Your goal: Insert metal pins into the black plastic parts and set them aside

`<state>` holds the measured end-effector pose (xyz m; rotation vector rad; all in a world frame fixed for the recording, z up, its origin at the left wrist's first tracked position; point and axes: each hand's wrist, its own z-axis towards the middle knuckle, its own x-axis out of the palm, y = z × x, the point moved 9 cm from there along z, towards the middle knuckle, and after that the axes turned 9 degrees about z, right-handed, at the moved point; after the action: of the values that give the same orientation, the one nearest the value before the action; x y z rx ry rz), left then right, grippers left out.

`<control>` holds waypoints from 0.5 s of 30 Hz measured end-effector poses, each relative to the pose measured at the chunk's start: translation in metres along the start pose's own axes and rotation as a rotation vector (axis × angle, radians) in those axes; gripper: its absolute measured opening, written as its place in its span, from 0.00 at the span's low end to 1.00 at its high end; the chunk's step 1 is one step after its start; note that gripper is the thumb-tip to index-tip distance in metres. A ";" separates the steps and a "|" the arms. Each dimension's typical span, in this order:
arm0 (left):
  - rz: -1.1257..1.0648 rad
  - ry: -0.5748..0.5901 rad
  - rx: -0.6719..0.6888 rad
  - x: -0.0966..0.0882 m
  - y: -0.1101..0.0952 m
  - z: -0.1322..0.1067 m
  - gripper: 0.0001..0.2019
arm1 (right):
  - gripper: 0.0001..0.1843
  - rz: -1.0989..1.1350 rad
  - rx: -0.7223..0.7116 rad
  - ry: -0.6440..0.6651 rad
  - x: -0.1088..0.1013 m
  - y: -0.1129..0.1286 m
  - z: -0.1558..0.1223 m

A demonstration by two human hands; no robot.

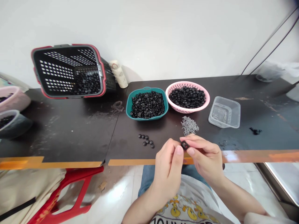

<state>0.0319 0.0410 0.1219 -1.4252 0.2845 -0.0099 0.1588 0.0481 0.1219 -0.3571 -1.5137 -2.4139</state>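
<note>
Left hand (169, 168) and right hand (207, 158) pinch together one small black part (185, 145) near table edge (135, 162); some loose black pieces (148, 141) are perhaps done, while teal basket (149, 119) holds many apparently left

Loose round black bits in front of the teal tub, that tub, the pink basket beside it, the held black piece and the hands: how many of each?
Loose bits: 7
Teal tub: 1
Pink basket: 1
Held piece: 1
Hands (left, right): 2
Total: 12
</note>
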 end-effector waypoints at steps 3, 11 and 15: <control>0.039 0.044 -0.004 0.003 -0.003 -0.001 0.14 | 0.15 0.055 0.032 -0.026 -0.002 0.000 0.000; 0.091 -0.001 -0.001 -0.001 0.000 0.000 0.15 | 0.11 0.251 0.186 -0.179 -0.007 -0.013 -0.001; 0.091 -0.012 0.001 -0.001 0.001 0.001 0.15 | 0.09 0.245 0.195 -0.183 -0.007 -0.014 0.000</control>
<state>0.0314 0.0423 0.1213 -1.4097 0.3395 0.0725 0.1607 0.0543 0.1079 -0.6925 -1.6557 -2.0731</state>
